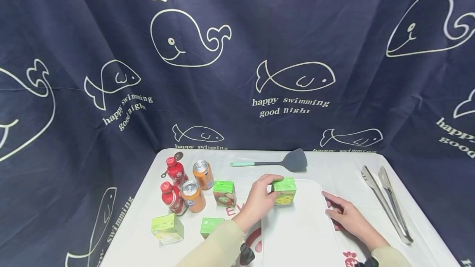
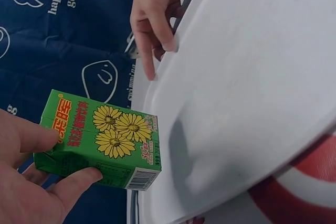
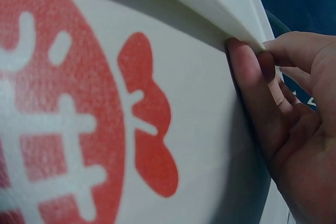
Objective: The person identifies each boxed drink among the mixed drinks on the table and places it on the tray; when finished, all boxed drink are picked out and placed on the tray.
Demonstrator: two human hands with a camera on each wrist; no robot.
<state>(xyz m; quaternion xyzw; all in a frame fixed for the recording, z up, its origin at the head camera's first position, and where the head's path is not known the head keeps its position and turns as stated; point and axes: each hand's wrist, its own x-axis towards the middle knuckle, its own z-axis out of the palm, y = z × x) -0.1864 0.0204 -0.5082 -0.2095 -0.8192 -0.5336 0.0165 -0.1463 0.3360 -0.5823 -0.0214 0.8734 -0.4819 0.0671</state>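
Observation:
My left hand (image 1: 259, 199) grips a green drink carton (image 1: 283, 192) by its upper end, thumb on one side and fingers on the other. Yellow flowers and a barcode show on the carton (image 2: 118, 140) in the left wrist view. It is held upright close over the far part of a white tray (image 1: 300, 234), and a shadow falls on the surface beside it. At the tray's right edge, my right hand (image 1: 343, 213) pinches the rim between thumb and fingers. In the right wrist view the fingertips (image 3: 244, 59) are right at the tray's lip.
Left of the tray stand two red bottles (image 1: 172, 199), two orange cans (image 1: 193, 197), and green cartons (image 1: 224, 195). A spoon (image 1: 179, 156) lies partly behind one bottle. A turner (image 1: 295, 162) lies along the back, and metal tongs (image 1: 387, 205) at the right.

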